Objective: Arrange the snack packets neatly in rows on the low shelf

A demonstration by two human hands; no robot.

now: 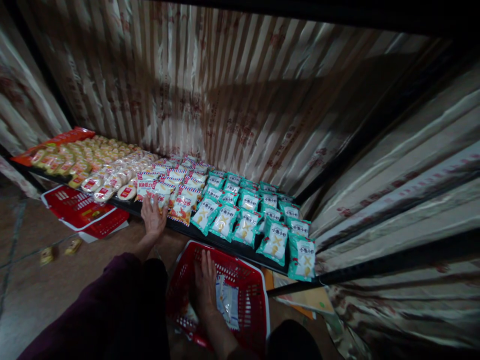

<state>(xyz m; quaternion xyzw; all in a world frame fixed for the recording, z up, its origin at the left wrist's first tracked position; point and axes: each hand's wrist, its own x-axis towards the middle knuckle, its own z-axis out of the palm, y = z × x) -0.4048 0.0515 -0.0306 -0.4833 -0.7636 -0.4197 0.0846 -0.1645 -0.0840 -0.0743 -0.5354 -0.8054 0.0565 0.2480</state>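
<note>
My left hand (153, 216) reaches up to the front edge of a low black shelf (210, 237) and rests with fingers spread on a red-and-white striped snack packet (162, 194). My right hand (205, 282) is down inside a red plastic basket (252, 290) on the floor, fingers stretched out flat beside a clear-and-white packet (228, 300) that lies in the basket. Rows of teal snack packets (247, 220) fill the shelf's right part, and striped red-and-white packets (183, 202) lie in the middle.
Yellowish and round white-wrapped snacks (93, 167) cover the shelf's left part. Another red basket (80, 210) sits under the shelf at left, with two small packets (60, 250) loose on the floor. Striped curtain fabric (210, 90) hangs behind and to the right.
</note>
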